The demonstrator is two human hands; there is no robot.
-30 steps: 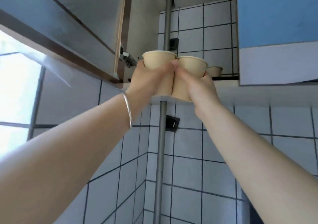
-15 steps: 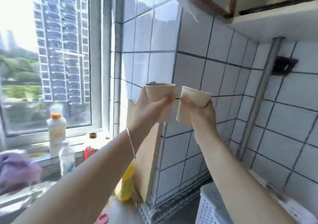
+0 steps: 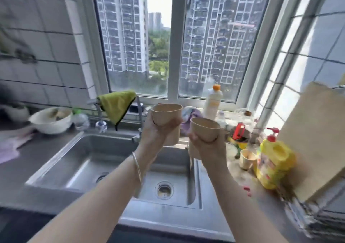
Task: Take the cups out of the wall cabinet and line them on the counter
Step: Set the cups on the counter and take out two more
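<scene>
My left hand (image 3: pixel 155 132) grips a tan cup (image 3: pixel 166 114) upright in the air above the steel sink (image 3: pixel 89 160). Just to its right and a little lower, my right hand (image 3: pixel 207 147) grips a second tan cup (image 3: pixel 205 131), also upright. The two cups are a small gap apart. Another small cup (image 3: pixel 246 158) stands on the counter at the right, beside a yellow bottle (image 3: pixel 274 160). The wall cabinet is out of view.
A faucet with a green cloth (image 3: pixel 116 106) rises behind the sink. A white bowl (image 3: pixel 51 119) sits on the left counter (image 3: pixel 28 160). A white bottle (image 3: pixel 212 102), jars and clutter line the window sill. A wooden board (image 3: pixel 315 140) leans over a dish rack (image 3: pixel 321 218) at the right.
Both hands carried the cups from the cabinet shelf down and leftward. The view swung from the cabinet to the sink and window. The cups have drawn slightly apart.
</scene>
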